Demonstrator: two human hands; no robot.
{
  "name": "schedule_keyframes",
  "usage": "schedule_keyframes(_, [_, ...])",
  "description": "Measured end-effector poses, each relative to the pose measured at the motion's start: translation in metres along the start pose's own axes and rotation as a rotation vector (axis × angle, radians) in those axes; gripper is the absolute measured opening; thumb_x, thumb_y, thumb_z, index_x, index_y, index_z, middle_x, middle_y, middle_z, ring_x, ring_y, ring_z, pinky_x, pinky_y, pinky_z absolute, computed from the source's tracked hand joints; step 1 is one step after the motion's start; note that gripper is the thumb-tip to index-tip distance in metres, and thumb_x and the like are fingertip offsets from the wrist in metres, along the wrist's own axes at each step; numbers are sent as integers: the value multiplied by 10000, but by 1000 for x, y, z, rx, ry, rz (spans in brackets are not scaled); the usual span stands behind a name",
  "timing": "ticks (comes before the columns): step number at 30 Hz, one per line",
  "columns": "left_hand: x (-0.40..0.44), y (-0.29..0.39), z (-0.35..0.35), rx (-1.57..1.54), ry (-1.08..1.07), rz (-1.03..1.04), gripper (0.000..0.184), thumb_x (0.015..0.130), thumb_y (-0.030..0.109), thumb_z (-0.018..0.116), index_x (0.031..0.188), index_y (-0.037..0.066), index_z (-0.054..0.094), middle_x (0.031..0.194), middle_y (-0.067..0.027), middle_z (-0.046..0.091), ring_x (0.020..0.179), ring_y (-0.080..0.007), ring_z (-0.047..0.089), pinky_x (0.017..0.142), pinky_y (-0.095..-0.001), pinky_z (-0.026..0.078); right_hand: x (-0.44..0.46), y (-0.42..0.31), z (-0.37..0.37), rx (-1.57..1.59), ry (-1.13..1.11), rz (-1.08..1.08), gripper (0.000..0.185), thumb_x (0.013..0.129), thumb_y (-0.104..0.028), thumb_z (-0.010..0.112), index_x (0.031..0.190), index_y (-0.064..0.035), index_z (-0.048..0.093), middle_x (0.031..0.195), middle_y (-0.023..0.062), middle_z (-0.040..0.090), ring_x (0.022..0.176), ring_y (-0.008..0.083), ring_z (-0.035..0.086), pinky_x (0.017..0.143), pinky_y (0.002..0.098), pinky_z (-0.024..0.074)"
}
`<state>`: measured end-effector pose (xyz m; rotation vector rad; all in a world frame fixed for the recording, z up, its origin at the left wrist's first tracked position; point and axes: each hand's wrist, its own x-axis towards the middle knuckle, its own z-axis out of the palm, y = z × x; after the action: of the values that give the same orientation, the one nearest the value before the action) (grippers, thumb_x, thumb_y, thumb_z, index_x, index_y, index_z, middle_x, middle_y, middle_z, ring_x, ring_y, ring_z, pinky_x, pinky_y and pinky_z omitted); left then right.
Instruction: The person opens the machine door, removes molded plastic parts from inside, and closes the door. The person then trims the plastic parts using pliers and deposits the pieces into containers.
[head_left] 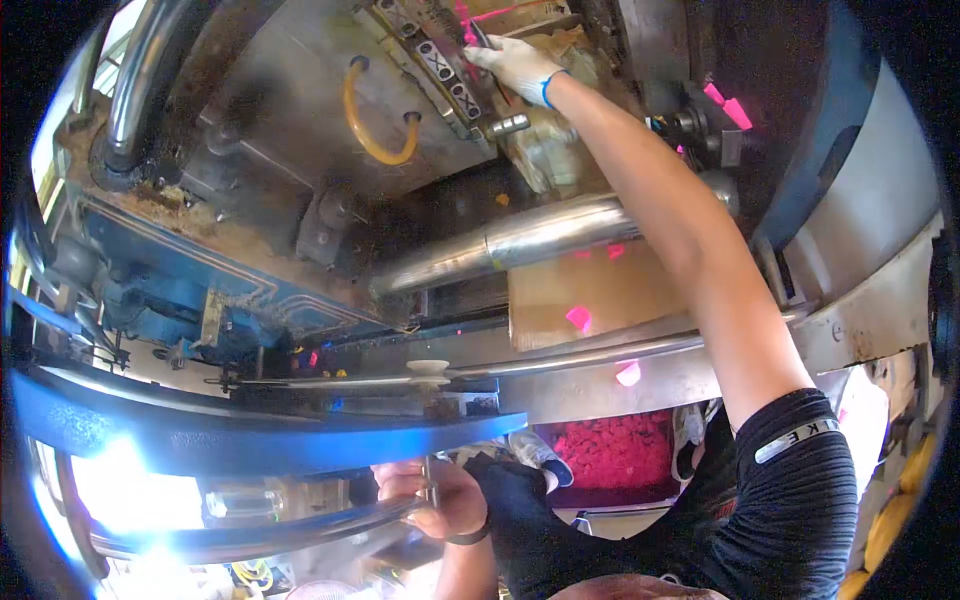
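My right hand (pixel 515 67), in a white knit glove with a blue cuff, reaches far up to the mould (pixel 437 62). Its fingers are closed on a slim dark object (pixel 480 36) whose kind I cannot make out. Bright pink plastic (pixel 469 36) shows right by the fingertips. Low in the view, my bare left hand (pixel 448 497) is wrapped round a metal handle (pixel 431 485) under the blue door edge (pixel 270 443). A dark band circles that wrist.
A thick polished tie bar (pixel 555 232) crosses below my right forearm. Under it lies a cardboard sheet (pixel 600 290) with pink scraps. A yellowish hose (pixel 362 135) loops from the machine's plate. By my feet stands a bin of pink pieces (pixel 615 450).
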<state>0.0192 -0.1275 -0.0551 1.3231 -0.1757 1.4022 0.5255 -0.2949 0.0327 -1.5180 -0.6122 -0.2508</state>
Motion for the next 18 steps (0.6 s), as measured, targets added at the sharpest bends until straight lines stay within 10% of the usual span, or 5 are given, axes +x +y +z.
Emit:
schedule_keyframes(5, [4, 1, 4, 111, -14, 52, 441, 923, 520, 597, 817, 109, 479, 836, -43, 487, 872, -206, 492, 832, -379, 390, -3, 21, 3, -128, 110, -57, 435, 982, -493, 633, 1186, -119, 721, 982, 70, 720, 895, 186, 631, 844, 359, 496])
schedule_keyframes(13, [6, 7, 7, 176, -87, 50, 439, 923, 515, 583, 826, 100, 482, 844, -46, 477, 889, -222, 470, 832, -392, 365, -49, 1, -16, -372, 297, 138, 469, 956, -494, 591, 1123, -81, 736, 1080, 252, 729, 1066, 401, 688, 937, 466, 510])
schedule_keyframes(18, [4, 11, 14, 101, -61, 19, 424, 905, 462, 621, 835, 78, 455, 877, -46, 435, 954, -225, 464, 902, -398, 367, -42, -2, -13, -378, 379, 72, 468, 959, -508, 592, 1048, -69, 728, 1006, 228, 733, 1004, 376, 697, 906, 465, 513])
